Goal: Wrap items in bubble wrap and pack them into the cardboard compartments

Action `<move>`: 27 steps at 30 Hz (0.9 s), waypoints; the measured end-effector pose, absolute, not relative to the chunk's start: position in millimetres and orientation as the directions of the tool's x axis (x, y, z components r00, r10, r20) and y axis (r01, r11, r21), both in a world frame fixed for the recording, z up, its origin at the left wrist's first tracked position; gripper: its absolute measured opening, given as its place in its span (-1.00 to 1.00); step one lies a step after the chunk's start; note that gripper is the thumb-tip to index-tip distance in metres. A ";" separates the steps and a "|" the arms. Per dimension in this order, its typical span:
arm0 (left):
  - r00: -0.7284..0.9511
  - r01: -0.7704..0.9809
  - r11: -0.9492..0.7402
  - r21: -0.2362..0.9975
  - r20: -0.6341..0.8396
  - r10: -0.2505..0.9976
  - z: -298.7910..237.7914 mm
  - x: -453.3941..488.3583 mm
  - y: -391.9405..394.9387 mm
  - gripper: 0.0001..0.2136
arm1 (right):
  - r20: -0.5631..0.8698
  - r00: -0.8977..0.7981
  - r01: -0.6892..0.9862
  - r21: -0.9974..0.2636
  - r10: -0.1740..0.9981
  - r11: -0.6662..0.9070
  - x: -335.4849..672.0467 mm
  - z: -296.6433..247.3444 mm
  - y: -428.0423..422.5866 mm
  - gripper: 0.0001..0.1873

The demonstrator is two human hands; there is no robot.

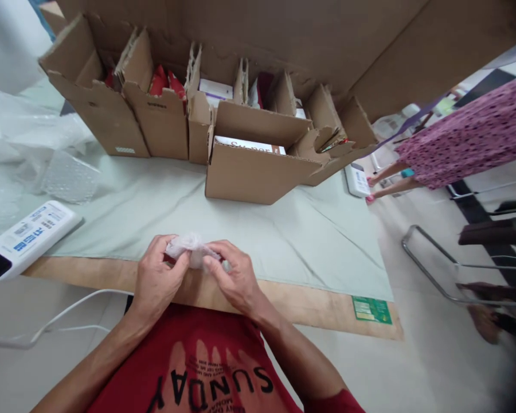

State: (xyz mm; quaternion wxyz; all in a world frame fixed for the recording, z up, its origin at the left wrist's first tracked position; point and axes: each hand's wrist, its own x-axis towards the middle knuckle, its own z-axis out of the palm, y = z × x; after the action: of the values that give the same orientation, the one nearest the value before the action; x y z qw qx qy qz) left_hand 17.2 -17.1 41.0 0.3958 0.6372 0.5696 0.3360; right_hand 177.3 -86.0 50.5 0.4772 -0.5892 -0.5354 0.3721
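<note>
Both hands meet at the front edge of the table, pinching one small item in clear bubble wrap [191, 245]. My left hand [160, 275] has thumb and fingers closed on its left end, where a dark red patch shows by the fingers. On the right end, my right hand [235, 274] grips with thumb and bent fingers. What lies inside the wrap is mostly hidden. Beyond the hands, an open cardboard box [258, 180] stands on the pale green cloth [155, 201], with a white printed packet [249, 144] in it.
Several cardboard bins [163, 129] line the back, holding red and white packages. Loose bubble wrap [69, 175] lies at left, near a white power bank-like device [32, 238] with a cable. A green card [372, 310] is at the right corner. A person in a pink skirt [468, 135] stands at right.
</note>
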 end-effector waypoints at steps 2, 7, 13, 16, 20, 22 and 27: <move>0.120 0.497 -0.064 0.865 0.005 0.993 44.9 23.6 -16.3 -0.72 | 0.121 0.114 0.295 -0.952 0.986 0.083 169.1 49.3 -92.4 -0.57; 0.423 0.151 0.049 0.987 -0.109 0.900 50.4 33.1 -28.7 -0.57 | 0.149 0.175 0.321 -0.943 0.973 0.086 178.4 41.8 -92.8 -0.28; 0.355 0.265 -0.162 0.951 0.060 0.933 36.6 40.3 -25.9 -0.46 | -0.019 0.350 0.029 -0.999 0.937 -0.031 213.5 52.4 -92.2 -0.81; 0.570 0.235 -0.062 0.970 -0.085 0.817 30.6 50.5 -20.6 -0.57 | -0.094 0.205 -0.104 -0.992 0.974 -0.074 235.1 63.4 -95.8 -0.74; 0.692 0.223 -0.185 0.957 -0.022 0.722 40.7 66.4 -15.8 -0.71 | -0.146 -0.010 0.118 -0.983 0.989 -0.144 266.2 92.7 -97.6 -0.22; 0.756 0.182 -0.261 0.948 0.035 0.654 48.5 72.2 -12.3 -0.74 | -0.150 -0.064 0.384 -0.916 0.987 -0.115 279.4 117.8 -94.5 -0.40; 0.725 0.059 -0.103 0.993 0.028 0.688 45.4 72.1 -2.6 -0.48 | 0.046 -0.080 0.650 -0.755 0.996 0.087 323.6 197.2 -66.4 -0.87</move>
State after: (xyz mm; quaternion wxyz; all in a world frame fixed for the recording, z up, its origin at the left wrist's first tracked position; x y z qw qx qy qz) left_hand 72.1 -2.6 45.4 0.6136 0.6970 0.2682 0.2564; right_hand 323.6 -66.4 197.2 0.2968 -0.6097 -0.6749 0.2911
